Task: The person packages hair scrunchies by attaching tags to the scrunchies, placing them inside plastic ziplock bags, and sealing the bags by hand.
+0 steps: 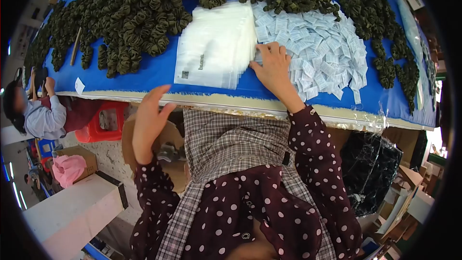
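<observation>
My right hand rests palm down at the right edge of a stack of clear plastic zip bags, its thumb apart from its bent fingers. The thumb touches the bag edges, and nothing shows in its grip. Beside that hand spreads a heap of small pale printed slips, labels or sachets; I cannot tell which. Raised in front of the table edge, my left hand is open and holds nothing, its thumb apart from the fingers. The bag stack is nearest to it.
Dark green scrunchies pile up along the back and left of the blue table cover, with more at the right. Another person sits at the far left near a red stool. A black wrapped bundle stands below the table.
</observation>
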Action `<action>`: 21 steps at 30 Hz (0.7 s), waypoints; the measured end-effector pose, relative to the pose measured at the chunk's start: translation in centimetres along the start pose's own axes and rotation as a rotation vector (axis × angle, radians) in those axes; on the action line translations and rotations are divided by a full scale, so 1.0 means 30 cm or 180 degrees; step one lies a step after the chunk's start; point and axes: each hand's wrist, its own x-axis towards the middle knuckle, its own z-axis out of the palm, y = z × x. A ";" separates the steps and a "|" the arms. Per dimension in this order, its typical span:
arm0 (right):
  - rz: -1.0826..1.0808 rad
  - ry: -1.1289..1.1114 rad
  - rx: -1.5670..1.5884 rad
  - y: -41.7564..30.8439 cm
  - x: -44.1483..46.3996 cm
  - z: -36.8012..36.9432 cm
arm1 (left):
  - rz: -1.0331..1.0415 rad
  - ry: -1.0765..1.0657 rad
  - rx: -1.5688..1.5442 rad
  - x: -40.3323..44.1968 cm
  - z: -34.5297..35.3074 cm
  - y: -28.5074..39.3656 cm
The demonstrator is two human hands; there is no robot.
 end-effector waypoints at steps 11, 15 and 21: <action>0.0196 -0.0091 -0.0853 0.024 -0.041 -0.027 | 0.1718 0.1274 0.0398 1.004 0.510 0.314; -0.0019 0.0217 -0.1001 0.053 -0.022 -0.015 | 0.1842 0.1273 0.0938 1.105 0.555 0.317; 0.0204 0.0401 -0.0139 0.079 -0.012 -0.065 | 0.1330 0.1060 -0.1350 0.954 0.400 0.378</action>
